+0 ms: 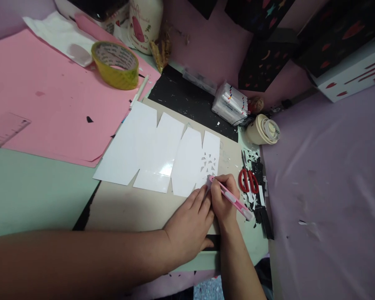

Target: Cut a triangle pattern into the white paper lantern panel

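My right hand [224, 200] is closed around a pink craft knife [233, 199], its tip touching the lower right part of a white paper sheet [153, 146]. Small cut-out holes form a pattern in that part of the sheet, just above the tip. Lying flat beside it, my left hand [190, 221] has its fingers stretched out, fingertips at the paper's lower edge. The sheet has pointed notches along its top and bottom edges and rests on a beige board [128, 208].
Red-handled scissors [248, 181] lie among scraps on the right, below a lidded cup [262, 130]. Behind are a box of pens [231, 103] and black paper [187, 98]. Yellow tape [115, 66], pink paper [56, 104] and a clear ruler [6, 129] are left.
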`<state>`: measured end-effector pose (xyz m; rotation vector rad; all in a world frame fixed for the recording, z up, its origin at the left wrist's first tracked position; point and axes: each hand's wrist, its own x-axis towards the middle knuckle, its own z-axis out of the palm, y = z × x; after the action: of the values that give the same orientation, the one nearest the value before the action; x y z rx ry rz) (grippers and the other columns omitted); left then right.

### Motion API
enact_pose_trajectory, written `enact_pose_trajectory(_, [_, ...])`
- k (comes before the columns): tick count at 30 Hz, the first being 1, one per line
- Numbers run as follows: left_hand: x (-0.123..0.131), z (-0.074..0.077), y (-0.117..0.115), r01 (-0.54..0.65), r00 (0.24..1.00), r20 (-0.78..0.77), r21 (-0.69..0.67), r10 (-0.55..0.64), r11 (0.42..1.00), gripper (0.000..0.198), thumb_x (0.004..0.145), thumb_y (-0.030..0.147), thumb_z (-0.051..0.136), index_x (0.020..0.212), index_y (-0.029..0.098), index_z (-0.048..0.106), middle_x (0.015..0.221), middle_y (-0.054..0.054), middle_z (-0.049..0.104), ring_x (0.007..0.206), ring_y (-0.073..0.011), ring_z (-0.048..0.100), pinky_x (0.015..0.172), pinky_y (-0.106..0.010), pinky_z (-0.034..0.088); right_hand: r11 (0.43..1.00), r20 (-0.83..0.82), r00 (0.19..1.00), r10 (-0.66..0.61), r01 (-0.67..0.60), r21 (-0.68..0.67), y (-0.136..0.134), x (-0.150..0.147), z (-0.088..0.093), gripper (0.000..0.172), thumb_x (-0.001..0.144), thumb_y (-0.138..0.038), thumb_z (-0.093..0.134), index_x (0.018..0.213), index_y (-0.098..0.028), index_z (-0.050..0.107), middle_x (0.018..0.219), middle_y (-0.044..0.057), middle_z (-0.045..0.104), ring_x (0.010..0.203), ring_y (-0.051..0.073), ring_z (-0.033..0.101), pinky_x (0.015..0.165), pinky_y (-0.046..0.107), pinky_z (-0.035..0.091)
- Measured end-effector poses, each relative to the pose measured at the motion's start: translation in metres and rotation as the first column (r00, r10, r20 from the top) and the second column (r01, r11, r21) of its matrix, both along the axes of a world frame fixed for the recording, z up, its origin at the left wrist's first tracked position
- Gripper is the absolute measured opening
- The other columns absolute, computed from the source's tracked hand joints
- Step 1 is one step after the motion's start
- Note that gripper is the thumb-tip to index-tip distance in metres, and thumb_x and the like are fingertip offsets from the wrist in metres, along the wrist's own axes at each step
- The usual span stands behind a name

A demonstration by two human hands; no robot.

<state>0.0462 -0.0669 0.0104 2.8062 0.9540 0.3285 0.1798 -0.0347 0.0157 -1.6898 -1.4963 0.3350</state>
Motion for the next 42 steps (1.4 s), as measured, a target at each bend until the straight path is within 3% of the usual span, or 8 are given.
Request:
enact_pose_trajectory(22, [0.0002,-0.0017,0.0003,-0.002,1.0,0.005,0.008,0.002,1.0,0.097,0.079,0.075,0.053,0.146,0.005,0.042,0.154,-0.024,0.036,0.145,-0.0395,0.029,0.119,-0.048,0.017,0.996,-0.029,0.995,0.094,-0.094,0.007,-0.0025,0.0025,-0.0025,0.012,0.078,-0.012,0.052,0.072,-0.023,0.048,0.06,-0.006,0.052,0.053,0.012,0.046,0.051,0.026,0.039])
enact_pose_trajectory(30, [0.0012,-0.0032,0.0005,-0.005,0.999,0.041,0.01,0.005,1.0,0.096,0.078,0.073,0.056,0.144,0.005,0.046,0.153,-0.024,0.038,0.145,-0.0403,0.028,0.118,-0.048,0.017,1.0,-0.09,0.996,0.021,-0.02,0.006,-0.004,0.0044,-0.0045,0.01,0.082,-0.016,0.056,0.075,-0.022,0.052,0.062,-0.005,0.054,0.058,0.013,0.051,0.056,0.027,0.042])
enact_pose_trajectory(42, [0.0001,-0.0026,0.0013,0.0,1.0,0.013,0.012,0.0,1.0,0.092,0.08,0.074,0.052,0.143,0.007,0.047,0.153,-0.023,0.039,0.145,-0.0392,0.029,0.118,-0.048,0.017,0.999,-0.073,0.997,0.03,-0.032,-0.025,-0.0026,0.002,-0.0025,0.011,0.086,-0.022,0.057,0.075,-0.021,0.053,0.062,-0.005,0.054,0.057,0.013,0.05,0.055,0.026,0.041])
